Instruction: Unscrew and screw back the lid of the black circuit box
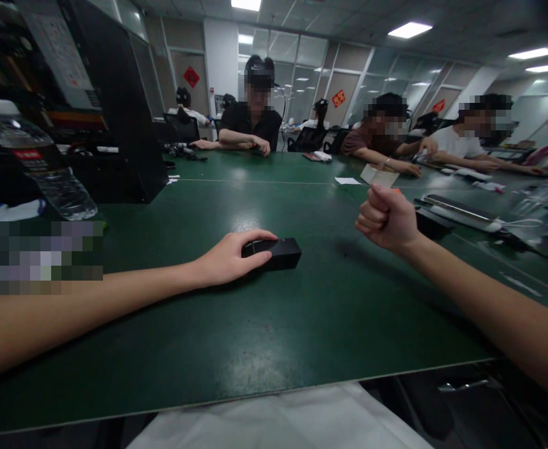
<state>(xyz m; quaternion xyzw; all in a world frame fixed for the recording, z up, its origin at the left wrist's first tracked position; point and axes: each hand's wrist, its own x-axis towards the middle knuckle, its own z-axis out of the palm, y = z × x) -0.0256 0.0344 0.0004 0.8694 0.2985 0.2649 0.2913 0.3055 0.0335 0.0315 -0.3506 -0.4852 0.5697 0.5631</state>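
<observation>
A small oblong black box (285, 252) lies on the green table (255, 324) in front of me. My left hand (236, 255) is closed around its left end, thumb along the near side and fingers over the top. To the right of the box and above the table, my right hand (388, 218) is raised in a fist. Whatever the fist may hold is hidden by the fingers. Just behind it show a beige card-like piece (379, 176) and a bit of orange; I cannot tell whether either touches the hand.
A water bottle (44, 159) leans at the left beside a large black case (119, 106). To the right lie a long dark device (461, 209) and white cables. A white paper scrap (347, 181) lies farther back. Several people sit across the table.
</observation>
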